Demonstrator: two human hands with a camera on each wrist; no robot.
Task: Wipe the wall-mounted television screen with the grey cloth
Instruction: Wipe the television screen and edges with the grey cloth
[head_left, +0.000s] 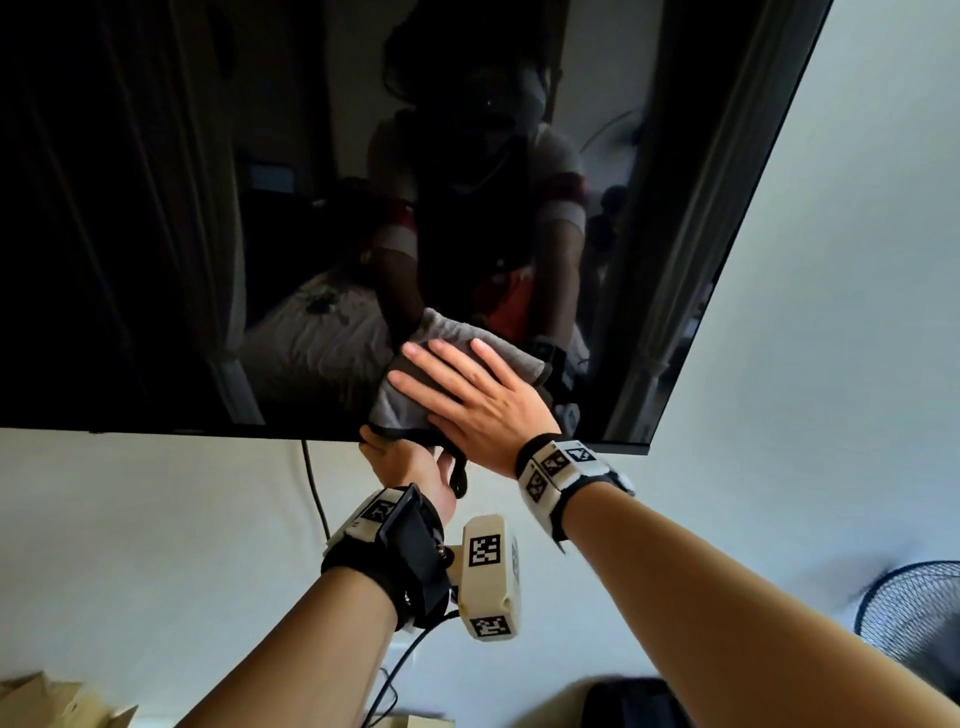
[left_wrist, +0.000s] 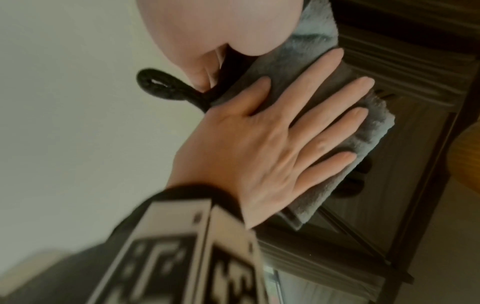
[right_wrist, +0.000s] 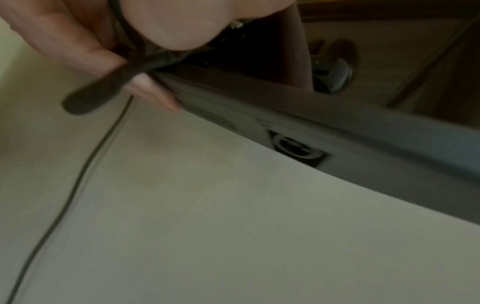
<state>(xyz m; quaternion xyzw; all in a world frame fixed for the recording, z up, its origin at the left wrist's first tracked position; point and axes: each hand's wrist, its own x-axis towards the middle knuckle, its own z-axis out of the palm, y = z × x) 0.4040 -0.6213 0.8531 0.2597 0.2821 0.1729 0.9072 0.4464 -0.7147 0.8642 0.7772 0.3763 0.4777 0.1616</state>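
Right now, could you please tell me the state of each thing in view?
television screen: dark, showing only reflections.
grey cloth: folded, flat against the screen near its bottom edge.
right hand: fingers straight, pressing the cloth.
left hand: gripping the cloth's black-trimmed lower edge.

The television (head_left: 156, 208) is cut off by the head view's top and left edges. Over its lower edge, the right hand (head_left: 467, 400) covers much of the grey cloth (head_left: 452, 332). The fingertips of the left hand (head_left: 405, 462) are hidden under that edge. In the blurred right wrist view, a round part (right_wrist: 296, 147) below the television is perhaps a socket. The fan (head_left: 914, 613), far right of the television, is cut off.
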